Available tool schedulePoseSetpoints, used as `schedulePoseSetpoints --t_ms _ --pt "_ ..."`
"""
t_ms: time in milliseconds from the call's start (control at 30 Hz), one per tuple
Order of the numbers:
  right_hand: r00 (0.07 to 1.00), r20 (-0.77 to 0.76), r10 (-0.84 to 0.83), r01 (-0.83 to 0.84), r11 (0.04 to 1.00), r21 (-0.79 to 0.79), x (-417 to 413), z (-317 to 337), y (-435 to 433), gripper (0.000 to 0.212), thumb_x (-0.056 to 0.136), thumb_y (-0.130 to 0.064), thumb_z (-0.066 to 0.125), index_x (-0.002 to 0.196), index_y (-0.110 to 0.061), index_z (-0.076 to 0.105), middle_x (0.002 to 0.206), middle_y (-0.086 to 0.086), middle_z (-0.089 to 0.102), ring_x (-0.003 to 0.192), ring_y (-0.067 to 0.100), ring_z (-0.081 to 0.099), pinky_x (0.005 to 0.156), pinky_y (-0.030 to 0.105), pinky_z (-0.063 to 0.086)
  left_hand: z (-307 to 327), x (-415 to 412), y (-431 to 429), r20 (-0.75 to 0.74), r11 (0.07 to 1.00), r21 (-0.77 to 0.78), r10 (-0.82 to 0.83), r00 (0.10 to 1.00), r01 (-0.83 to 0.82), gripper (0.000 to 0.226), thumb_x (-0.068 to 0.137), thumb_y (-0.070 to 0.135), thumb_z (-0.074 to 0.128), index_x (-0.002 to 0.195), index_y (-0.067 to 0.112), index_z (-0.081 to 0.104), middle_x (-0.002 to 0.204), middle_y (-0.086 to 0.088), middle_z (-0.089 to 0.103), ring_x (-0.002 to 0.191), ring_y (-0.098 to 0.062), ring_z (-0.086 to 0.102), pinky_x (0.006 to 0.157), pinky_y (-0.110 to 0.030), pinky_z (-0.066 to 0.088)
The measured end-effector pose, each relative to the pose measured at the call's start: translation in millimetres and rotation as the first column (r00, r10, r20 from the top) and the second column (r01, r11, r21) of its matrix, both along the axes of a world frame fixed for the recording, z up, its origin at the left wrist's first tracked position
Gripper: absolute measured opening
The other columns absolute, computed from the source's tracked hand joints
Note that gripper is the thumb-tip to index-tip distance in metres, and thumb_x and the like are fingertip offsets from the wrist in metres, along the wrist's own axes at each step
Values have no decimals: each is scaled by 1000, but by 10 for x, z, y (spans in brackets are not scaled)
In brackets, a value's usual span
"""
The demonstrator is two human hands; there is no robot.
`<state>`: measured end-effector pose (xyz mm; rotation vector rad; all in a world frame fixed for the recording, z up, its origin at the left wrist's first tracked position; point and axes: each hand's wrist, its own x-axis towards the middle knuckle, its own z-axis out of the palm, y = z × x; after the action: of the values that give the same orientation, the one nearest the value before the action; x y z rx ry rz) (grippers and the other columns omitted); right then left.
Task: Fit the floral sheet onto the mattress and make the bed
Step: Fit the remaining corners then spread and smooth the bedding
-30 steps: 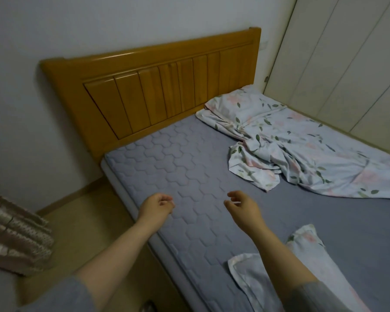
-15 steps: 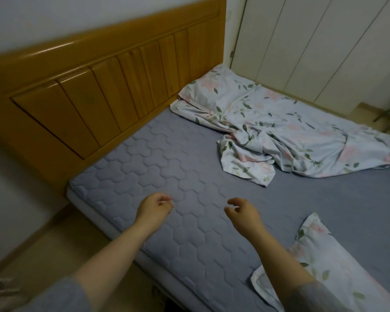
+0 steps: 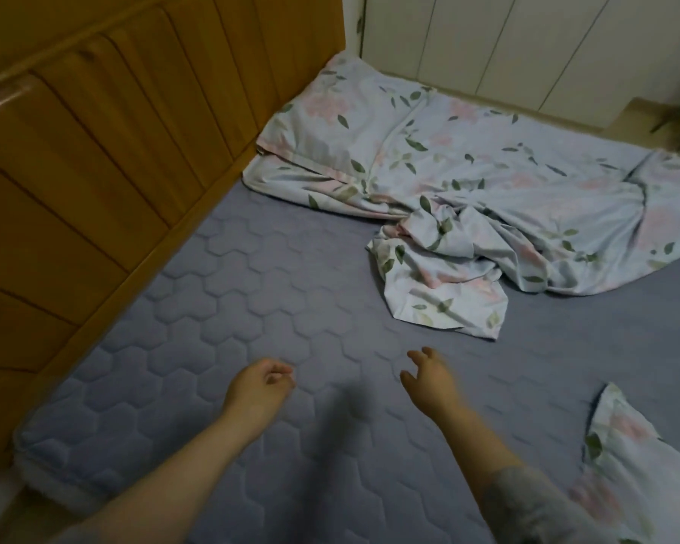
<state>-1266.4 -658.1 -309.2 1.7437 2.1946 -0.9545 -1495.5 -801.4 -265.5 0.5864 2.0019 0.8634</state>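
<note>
**Hands poised over a half-made bed.** A person's two bare hands hover over a quilted grey mattress in front of a wooden headboard, and neither holds anything. The left hand, the nearer to the headboard, hangs with its fingers loosely curled toward the palm. The right hand, farther from the headboard, is half spread, with its fingers apart and slightly hooked.

The floral sheet lies bunched at the headboard's far end. One corner there appears to sit over the mattress corner (whether it is tucked under cannot be told). A crumpled flap of the sheet reaches out from the headboard toward the hands without touching them. A floral pillow rests well away from the headboard.

The step in hand looks to be the reach for that loose flap. Done well, it likely means finding the sheet's corner seam with both hands and shaking out the twist. The corner would then be drawn evenly to the bare mattress corner at the headboard's near end, gently enough that the far corner is not dragged off.
</note>
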Motion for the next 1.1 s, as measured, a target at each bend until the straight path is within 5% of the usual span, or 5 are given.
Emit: schedulePoseSetpoints --t_ms 200,533,733,967,1100 --pt "995 95 5 -1 999 -35 -396 -1001 663 55 94 -33 51 145 -18 35 155 14 22 140 30 26 114 37 24 -926 -281 549 74 1000 -5 29 997 -28 18 57 31 59 73 23 63 62 9 68 79 -28 67 78 -38 50" --pt "991 47 -127 128 991 -30 -1001 -2067 1412 51 92 -27 50 141 -16 41 141 27 35 128 42 38 109 41 32 -1853 -610 836 61 1000 -8 -9 998 9 18 58 28 60 75 23 64 75 -7 69 78 -27 67 79 -36 50" --pt "880 -175 -442 441 896 -49 -1108 -2019 1544 39 88 -20 61 119 3 58 121 23 59 114 38 54 93 36 42 -1927 -628 882 118 1000 -5 17 993 -17 20 59 25 63 78 19 64 73 -8 68 73 -25 62 72 -31 46" --pt "851 -322 -416 466 880 95 -825 -1502 1026 28 80 -18 73 102 -1 72 100 15 72 97 29 65 87 31 47 -1608 -517 916 106 1000 8 -16 994 15 10 70 17 66 80 19 63 80 -11 70 77 -27 65 65 -27 46" --pt "785 -400 -473 538 841 61 -658 -1182 572 5 78 -5 68 81 -7 72 73 4 68 75 22 65 69 24 46 -1378 -420 779 116 1000 6 -16 993 15 16 83 -6 60 81 10 62 72 -8 65 65 -21 59 50 -8 44"
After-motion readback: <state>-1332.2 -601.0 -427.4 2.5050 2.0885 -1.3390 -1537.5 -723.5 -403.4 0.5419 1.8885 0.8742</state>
